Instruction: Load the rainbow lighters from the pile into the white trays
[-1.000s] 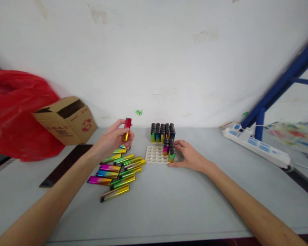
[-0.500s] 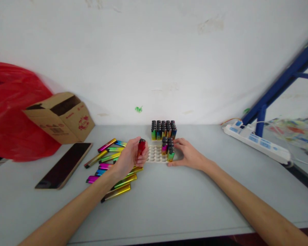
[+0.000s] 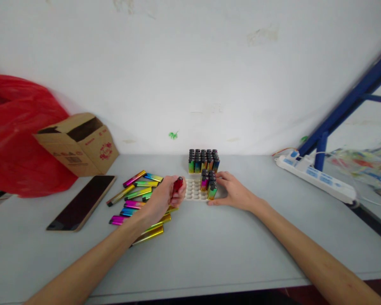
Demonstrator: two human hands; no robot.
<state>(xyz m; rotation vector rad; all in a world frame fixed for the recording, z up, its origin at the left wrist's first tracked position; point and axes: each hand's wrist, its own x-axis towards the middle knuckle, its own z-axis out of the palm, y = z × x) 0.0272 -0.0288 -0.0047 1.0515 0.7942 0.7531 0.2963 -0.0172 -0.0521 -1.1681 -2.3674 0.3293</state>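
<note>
My left hand [image 3: 168,195] is closed around a red lighter [image 3: 178,184] with a black top, held just left of a white tray [image 3: 193,192] with rows of round holes. Several lighters [image 3: 204,182] with black tops stand upright in the tray's right part. At that end, my right hand [image 3: 233,191] grips the tray, thumb at the front corner and fingers behind beside the lighters. Loose shiny lighters [image 3: 138,194] in gold, green, pink and blue lie on the table left of and partly under my left hand.
Behind the tray, a block of upright lighters [image 3: 204,161] stands near the wall. A phone [image 3: 81,203], an opened cardboard box [image 3: 82,146] and a red plastic bag [image 3: 22,135] are at the left. A white power strip [image 3: 317,178] lies at the right beside a blue metal frame [image 3: 320,148].
My left hand has shifted slightly right and tipped the red lighter, so its black top points more toward the tray. My right hand stays at the tray's end.
</note>
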